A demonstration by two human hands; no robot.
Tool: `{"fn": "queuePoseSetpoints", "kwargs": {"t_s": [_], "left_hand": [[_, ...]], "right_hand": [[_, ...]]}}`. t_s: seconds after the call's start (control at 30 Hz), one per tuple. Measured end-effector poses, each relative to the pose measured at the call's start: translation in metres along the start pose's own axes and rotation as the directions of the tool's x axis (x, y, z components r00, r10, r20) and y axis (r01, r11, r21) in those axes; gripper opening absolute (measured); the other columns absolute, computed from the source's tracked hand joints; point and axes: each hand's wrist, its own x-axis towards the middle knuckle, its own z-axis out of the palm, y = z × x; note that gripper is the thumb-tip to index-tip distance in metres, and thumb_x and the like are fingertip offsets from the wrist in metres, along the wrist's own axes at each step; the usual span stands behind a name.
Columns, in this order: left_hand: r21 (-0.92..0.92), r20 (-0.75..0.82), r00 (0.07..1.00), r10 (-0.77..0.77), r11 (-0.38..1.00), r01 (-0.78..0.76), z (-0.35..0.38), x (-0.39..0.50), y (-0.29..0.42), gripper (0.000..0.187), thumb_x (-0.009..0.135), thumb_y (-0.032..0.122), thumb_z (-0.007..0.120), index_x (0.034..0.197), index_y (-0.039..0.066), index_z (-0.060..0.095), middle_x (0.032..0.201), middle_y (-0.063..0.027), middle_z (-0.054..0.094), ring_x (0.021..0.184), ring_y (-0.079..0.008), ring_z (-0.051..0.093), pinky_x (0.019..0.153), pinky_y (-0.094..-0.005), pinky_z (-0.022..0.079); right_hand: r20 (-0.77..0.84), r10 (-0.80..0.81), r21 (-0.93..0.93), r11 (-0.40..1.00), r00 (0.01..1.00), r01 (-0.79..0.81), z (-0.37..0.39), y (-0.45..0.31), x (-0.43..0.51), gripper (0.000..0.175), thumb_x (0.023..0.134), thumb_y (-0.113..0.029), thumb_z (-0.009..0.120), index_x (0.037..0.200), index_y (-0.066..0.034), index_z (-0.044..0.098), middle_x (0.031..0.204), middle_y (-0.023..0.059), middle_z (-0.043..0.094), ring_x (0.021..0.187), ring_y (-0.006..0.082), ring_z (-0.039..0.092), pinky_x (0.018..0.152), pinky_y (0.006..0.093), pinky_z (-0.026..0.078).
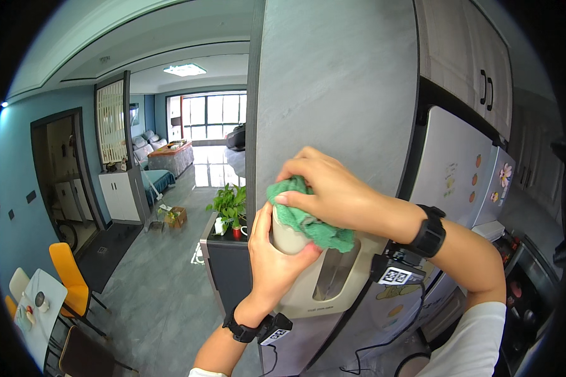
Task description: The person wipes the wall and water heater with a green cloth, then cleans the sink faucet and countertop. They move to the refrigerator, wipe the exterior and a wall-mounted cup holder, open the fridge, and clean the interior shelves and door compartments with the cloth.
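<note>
My left hand [273, 264] is wrapped around a cream cylindrical container [287, 235] in front of a grey wall panel. A crumpled green cloth [306, 217] is held in my right hand [325, 184], its thumb pressing the cloth against the container's upper side. Directly behind and to the right is a cream box [306, 301] with a long rounded window [337, 273] and small writing along its lower edge. Whether the cylinder is joined to this box cannot be told, since my hands and the cloth cover the place between them.
Right of the panel stands a silver refrigerator [453, 155] with stickers, beneath wall cabinets [467, 61]. A potted plant [231, 202] tops a dark cabinet [231, 268] at left. Farther left are a yellow chair [70, 278] and a dining table [40, 320]. Cables hang from both wrist devices.
</note>
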Motion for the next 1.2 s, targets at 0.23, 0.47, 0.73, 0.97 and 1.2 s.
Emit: {"fn": "queuePoseSetpoints", "kwargs": {"t_s": [0.23,0.47,0.73,0.97,1.2], "left_hand": [[-0.081,0.022,0.998,-0.066,0.994,0.068,-0.003,-0.002,0.005,0.072,0.058,0.019,0.084,0.119,-0.002,0.052,0.115,-0.0121,0.056,0.105,-0.0219,0.057,0.089,-0.0347,0.046],[-0.11,0.016,0.999,-0.043,0.993,0.045,-0.001,0.0,0.004,0.083,0.059,0.019,0.086,0.129,-0.001,0.046,0.116,-0.0116,0.055,0.107,-0.0205,0.055,0.093,-0.0329,0.043],[-0.134,0.025,0.999,-0.027,0.991,0.03,0.0,0.001,0.006,0.086,0.062,0.019,0.085,0.133,-0.001,0.04,0.116,-0.0127,0.056,0.107,-0.0205,0.055,0.092,-0.0337,0.043],[-0.204,-0.011,1.0,-0.002,0.979,0.0,0.003,-0.005,0.002,0.084,0.067,0.021,0.083,0.134,0.004,0.034,0.115,-0.011,0.053,0.107,-0.0218,0.053,0.094,-0.034,0.041],[-0.204,0.018,1.0,-0.021,0.979,0.025,0.0,-0.008,0.0,0.067,0.07,0.019,0.081,0.122,0.006,0.04,0.11,-0.0095,0.052,0.1,-0.0199,0.052,0.089,-0.033,0.042]], "right_hand": [[-0.034,-0.252,0.204,0.945,0.967,0.254,0.008,-0.007,-0.028,0.025,0.08,-0.015,0.066,0.102,-0.0032,0.066,0.097,0.0118,0.059,0.085,0.0279,0.059,0.077,0.0347,0.048],[-0.23,-0.115,-0.094,0.991,0.966,0.095,-0.03,0.018,-0.106,0.03,0.079,-0.007,0.067,0.108,-0.0051,0.066,0.1,0.0108,0.061,0.089,0.0263,0.058,0.077,0.0342,0.047],[-0.289,0.288,-0.095,0.94,0.913,-0.326,-0.081,0.052,-0.142,0.027,0.08,-0.008,0.064,0.107,-0.0028,0.065,0.097,0.0119,0.062,0.083,0.0252,0.061,0.077,0.0322,0.048],[-0.088,-0.249,-0.048,0.968,0.964,0.246,-0.032,0.027,-0.034,0.021,0.081,-0.007,0.063,0.102,-0.0027,0.063,0.102,0.0119,0.062,0.094,0.027,0.061,0.08,0.035,0.049],[0.038,-0.415,-0.06,0.907,0.909,0.417,-0.006,0.052,-0.002,0.021,0.077,-0.001,0.062,0.097,-0.004,0.069,0.097,0.0099,0.061,0.092,0.0284,0.058,0.082,0.0372,0.046]]}}
